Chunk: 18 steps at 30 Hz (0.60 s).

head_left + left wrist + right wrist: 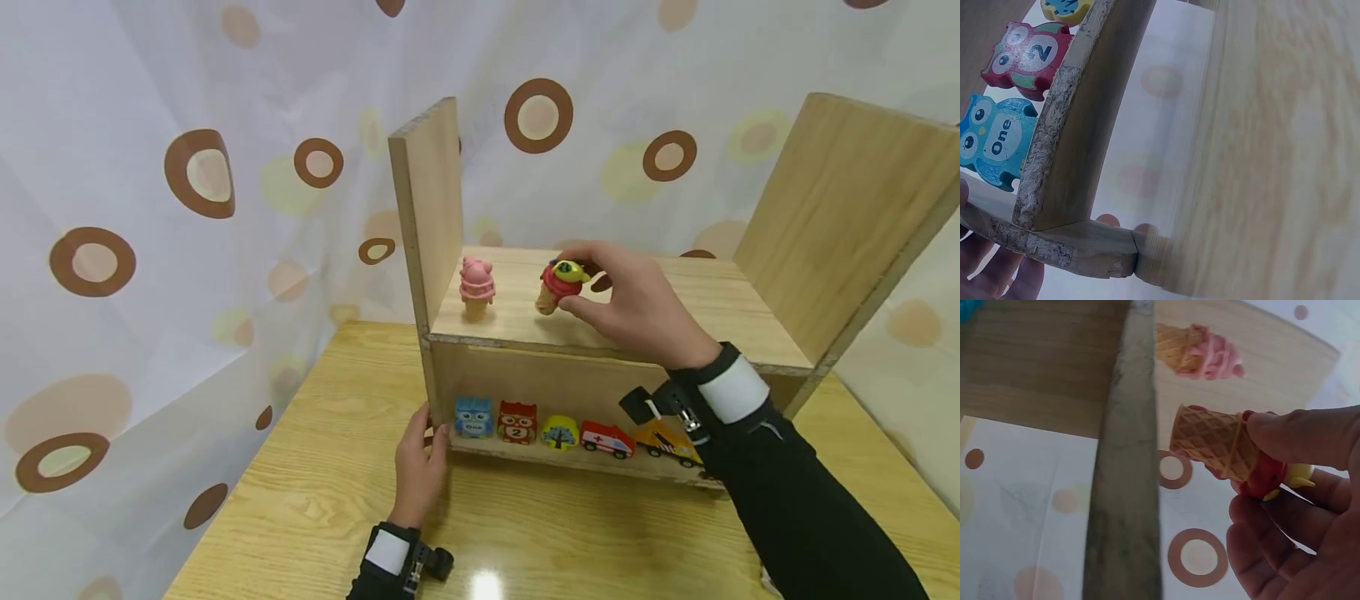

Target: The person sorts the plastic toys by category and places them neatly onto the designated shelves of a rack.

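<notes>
My right hand pinches a toy ice cream cone with a red and yellow top. It holds the cone tilted over the upper board of a small wooden shelf. In the right wrist view, the thumb presses the red part just above the waffle cone. A pink toy ice cream cone stands upright on the same board, near the left side panel. Low on that panel, my left hand grips the edge, its thumb in front and its fingers around the outer side.
Along the lower level stand a blue owl block, a red owl block, a yellow tree block, a red ambulance block and a yellow truck block. A tall right side panel bounds the shelf. The wooden table lies beneath.
</notes>
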Available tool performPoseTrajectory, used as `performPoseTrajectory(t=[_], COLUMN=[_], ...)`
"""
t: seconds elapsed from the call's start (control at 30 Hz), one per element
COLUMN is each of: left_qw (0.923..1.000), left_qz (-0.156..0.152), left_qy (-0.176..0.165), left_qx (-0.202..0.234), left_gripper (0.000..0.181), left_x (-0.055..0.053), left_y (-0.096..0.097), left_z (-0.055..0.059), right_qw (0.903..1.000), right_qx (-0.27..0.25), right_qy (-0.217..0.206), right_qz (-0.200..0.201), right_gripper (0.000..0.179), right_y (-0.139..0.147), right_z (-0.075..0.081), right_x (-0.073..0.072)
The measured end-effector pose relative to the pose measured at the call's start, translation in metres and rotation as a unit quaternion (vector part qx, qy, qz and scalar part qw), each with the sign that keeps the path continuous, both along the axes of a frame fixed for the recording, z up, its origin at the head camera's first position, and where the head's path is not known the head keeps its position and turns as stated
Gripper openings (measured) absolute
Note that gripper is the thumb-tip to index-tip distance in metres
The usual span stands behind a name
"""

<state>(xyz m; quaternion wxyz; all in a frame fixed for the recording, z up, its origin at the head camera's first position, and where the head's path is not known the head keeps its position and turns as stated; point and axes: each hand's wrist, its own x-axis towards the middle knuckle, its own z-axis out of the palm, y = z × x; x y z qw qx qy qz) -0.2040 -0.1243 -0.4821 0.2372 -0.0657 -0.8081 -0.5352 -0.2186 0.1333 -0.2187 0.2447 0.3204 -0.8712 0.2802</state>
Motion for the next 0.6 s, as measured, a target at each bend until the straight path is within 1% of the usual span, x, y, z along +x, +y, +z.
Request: performPoseTrajectory(t=[0.07,0.17,0.27,0.5,0.6], left_qw=[1.0000,0.9999,0.9999,1.0000,0.9999], left_qz=[0.001,0.000,0.000,0.000,-0.002], left_qy=[-0.007,-0.012,-0.016,-0.008,-0.016], left_qx=[0.003,0.005,0.005,0.002,0.002], left_gripper=[0.042,0.042,0.042,0.041,0.041], left_x=[0.001,0.002,0.003,-0.001,-0.002], left_y=[-0.001,0.000,0.000,-0.001,-0.003], left_z=[0.001,-0.001,-0.002,-0.002,-0.001], right_qw=[0.9997,0.9988,0.9980,0.9962,0.9959], right_qx=[0.018,0.029,0.034,0.044,0.043], right_qy=[-0.015,-0.036,-0.050,-0.073,-0.076], right_qz=[0.011,0.019,0.019,0.019,0.023], right_gripper=[0.036,0.034,0.037,0.039,0.039], right_y=[-0.005,-0.010,-0.015,-0.025,-0.027], right_z=[0.000,-0.001,-0.002,0.000,-0.003], right_x=[-0.009,-0.016,-0.019,-0.023,-0.026])
